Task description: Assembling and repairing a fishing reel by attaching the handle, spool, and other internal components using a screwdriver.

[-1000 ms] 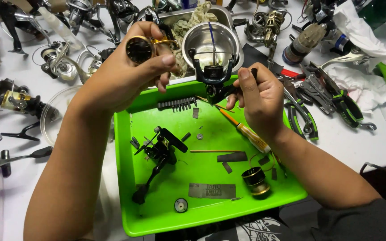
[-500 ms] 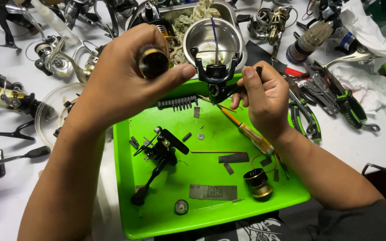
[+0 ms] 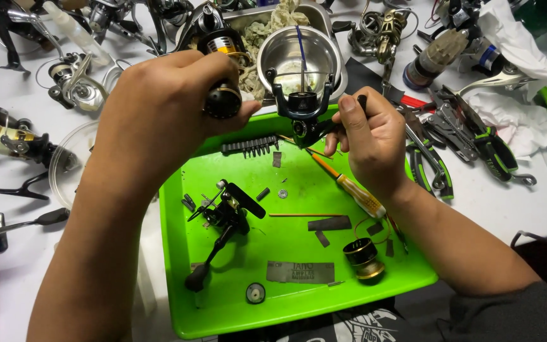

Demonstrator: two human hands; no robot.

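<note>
A: Left hand [image 3: 166, 104] closed round a black-and-gold spool [image 3: 221, 98], fingers [image 3: 238, 117] wrapped tight, held above the far left corner of the green tray [image 3: 178, 253].

B: Right hand [image 3: 368, 136] pinched shut on a thin dark tool [image 3: 352, 111], tip set against the black reel rotor [image 3: 304, 107] hanging over the tray's far edge. Which hand bears the rotor's weight: cannot tell.

A: Rotor likely light but rigid, metal and hard plastic, probably greasy. Wire bail arm looks thin, easily bent. Best gripped at the solid lower hub, not the wire.

B: Spool smooth and round, likely slick; full wrap as now seems right.

A: Loose in the tray: reel body with handle [image 3: 223, 221] left of centre, second spool [image 3: 363, 258] toward the near right corner, orange-handled screwdriver [image 3: 349, 187], small washer [image 3: 282, 194], bit strip [image 3: 251, 147] by the far edge.

B: Tiny parts, easily scattered. On the bench right of the tray, green-handled pliers [image 3: 432, 168]; steel bowl [image 3: 302, 57] beyond the far edge.
</note>
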